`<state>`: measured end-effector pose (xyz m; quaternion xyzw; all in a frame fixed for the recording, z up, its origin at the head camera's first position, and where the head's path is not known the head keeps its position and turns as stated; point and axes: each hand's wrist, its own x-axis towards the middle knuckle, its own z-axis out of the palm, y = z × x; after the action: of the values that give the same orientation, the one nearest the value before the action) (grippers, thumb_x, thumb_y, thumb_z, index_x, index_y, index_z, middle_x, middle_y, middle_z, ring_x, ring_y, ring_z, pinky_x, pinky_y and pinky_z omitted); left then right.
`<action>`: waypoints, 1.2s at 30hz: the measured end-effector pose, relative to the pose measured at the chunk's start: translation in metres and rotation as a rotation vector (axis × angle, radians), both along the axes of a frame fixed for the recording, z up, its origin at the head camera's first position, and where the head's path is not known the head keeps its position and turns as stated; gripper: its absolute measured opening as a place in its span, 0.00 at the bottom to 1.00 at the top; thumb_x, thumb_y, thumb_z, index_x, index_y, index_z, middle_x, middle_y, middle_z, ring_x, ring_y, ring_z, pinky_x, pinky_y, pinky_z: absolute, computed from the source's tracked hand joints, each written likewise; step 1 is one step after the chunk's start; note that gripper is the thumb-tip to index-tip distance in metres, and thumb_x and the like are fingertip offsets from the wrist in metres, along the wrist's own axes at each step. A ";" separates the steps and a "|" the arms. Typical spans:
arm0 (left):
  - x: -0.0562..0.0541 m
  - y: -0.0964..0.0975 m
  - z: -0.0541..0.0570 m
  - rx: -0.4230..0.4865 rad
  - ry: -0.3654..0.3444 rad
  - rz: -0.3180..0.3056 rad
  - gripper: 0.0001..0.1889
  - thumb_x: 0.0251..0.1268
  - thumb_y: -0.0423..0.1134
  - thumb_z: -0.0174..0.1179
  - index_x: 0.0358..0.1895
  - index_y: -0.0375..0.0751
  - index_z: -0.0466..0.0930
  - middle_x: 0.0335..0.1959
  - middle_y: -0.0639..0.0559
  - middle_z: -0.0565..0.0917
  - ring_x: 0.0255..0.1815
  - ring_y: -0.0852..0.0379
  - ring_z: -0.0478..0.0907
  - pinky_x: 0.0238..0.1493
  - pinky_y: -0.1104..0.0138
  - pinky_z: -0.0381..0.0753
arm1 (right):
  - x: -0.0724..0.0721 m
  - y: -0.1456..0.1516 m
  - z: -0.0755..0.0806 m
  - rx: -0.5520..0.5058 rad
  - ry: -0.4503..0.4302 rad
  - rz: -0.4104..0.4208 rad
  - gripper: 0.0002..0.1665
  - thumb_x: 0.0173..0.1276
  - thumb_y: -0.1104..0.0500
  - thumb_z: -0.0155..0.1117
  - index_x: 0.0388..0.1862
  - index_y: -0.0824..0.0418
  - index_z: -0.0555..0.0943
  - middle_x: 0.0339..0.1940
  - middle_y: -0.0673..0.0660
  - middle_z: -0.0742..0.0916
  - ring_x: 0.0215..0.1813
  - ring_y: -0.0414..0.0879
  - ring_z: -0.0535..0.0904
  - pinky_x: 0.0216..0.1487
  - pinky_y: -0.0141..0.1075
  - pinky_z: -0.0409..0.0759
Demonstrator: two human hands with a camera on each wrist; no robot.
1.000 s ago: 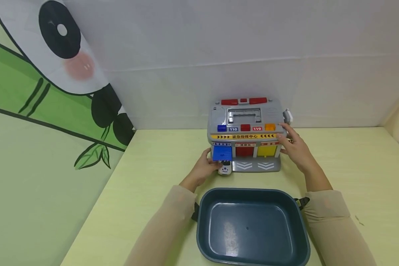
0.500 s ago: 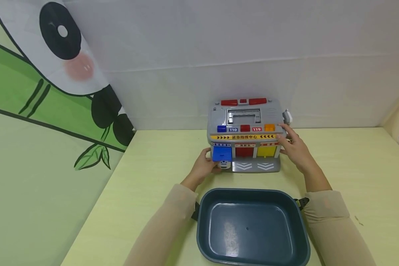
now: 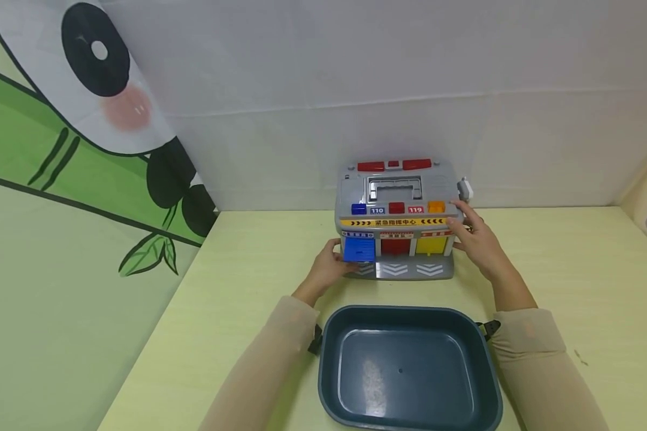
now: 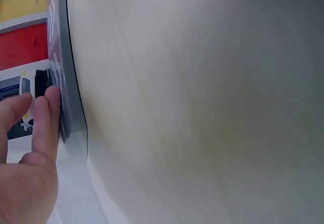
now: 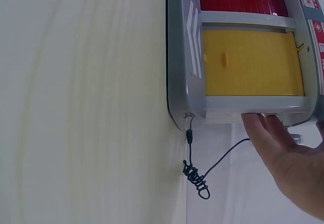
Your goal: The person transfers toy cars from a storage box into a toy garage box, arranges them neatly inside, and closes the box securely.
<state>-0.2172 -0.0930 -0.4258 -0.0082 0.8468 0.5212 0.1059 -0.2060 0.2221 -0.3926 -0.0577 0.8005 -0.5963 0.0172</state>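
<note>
A grey toy emergency station [image 3: 393,239] stands against the back wall, with a blue door [image 3: 359,250] lifted at the left, plus a red door [image 3: 395,247] and a yellow door [image 3: 431,245]. In the left wrist view, a white and black toy car [image 4: 26,82] sits in the left doorway. My left hand [image 3: 326,270] touches the car's rear with straight fingers, its thumb close above. At the station's right end my right hand [image 3: 481,244] grips the roof corner; in the right wrist view its fingertips [image 5: 253,123] rest against the side wall. The head view hides the car.
A dark blue-green tray [image 3: 401,311] lies in front of the station, between my forearms. From the station's right side hangs a coiled black cord [image 5: 195,176]. A white cloth wall [image 3: 410,131] rises directly behind.
The toy car, its front half sticking out earlier, has slid inward under the blue door, followed by my left fingers. The right hand keeps its hold on the station.
</note>
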 end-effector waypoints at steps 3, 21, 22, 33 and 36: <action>-0.005 0.001 0.002 -0.074 0.018 -0.008 0.34 0.63 0.35 0.67 0.69 0.36 0.61 0.46 0.39 0.82 0.47 0.46 0.80 0.52 0.56 0.78 | 0.001 0.000 0.000 -0.004 -0.002 -0.002 0.37 0.78 0.44 0.47 0.80 0.49 0.50 0.66 0.74 0.62 0.66 0.68 0.62 0.61 0.58 0.68; -0.015 -0.001 0.010 -0.229 0.174 0.067 0.12 0.72 0.37 0.55 0.53 0.36 0.73 0.39 0.46 0.78 0.38 0.52 0.74 0.37 0.64 0.76 | 0.001 0.000 0.000 -0.002 0.009 -0.006 0.37 0.78 0.43 0.47 0.79 0.50 0.51 0.65 0.74 0.63 0.66 0.68 0.63 0.60 0.58 0.69; -0.015 -0.001 0.011 -0.204 0.189 0.073 0.12 0.71 0.37 0.55 0.53 0.36 0.73 0.41 0.45 0.78 0.41 0.51 0.75 0.40 0.63 0.77 | 0.001 0.000 0.000 -0.003 0.007 -0.005 0.37 0.78 0.43 0.48 0.79 0.50 0.51 0.65 0.74 0.63 0.66 0.68 0.63 0.60 0.58 0.69; -0.006 0.000 0.026 0.087 0.223 0.061 0.30 0.71 0.35 0.50 0.74 0.45 0.55 0.64 0.41 0.71 0.63 0.47 0.72 0.60 0.56 0.74 | 0.000 0.001 0.000 -0.013 0.013 0.007 0.37 0.78 0.43 0.47 0.79 0.51 0.51 0.66 0.74 0.63 0.66 0.68 0.62 0.60 0.59 0.68; -0.002 0.001 0.029 0.081 0.238 0.001 0.34 0.72 0.38 0.52 0.77 0.51 0.48 0.66 0.40 0.69 0.64 0.45 0.71 0.61 0.55 0.73 | 0.000 0.001 -0.001 -0.012 0.012 0.002 0.37 0.78 0.43 0.48 0.79 0.50 0.51 0.66 0.74 0.63 0.66 0.68 0.63 0.60 0.59 0.68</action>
<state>-0.2194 -0.0921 -0.3970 0.0575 0.8318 0.5521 0.0046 -0.2060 0.2226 -0.3937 -0.0623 0.7969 -0.6007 0.0128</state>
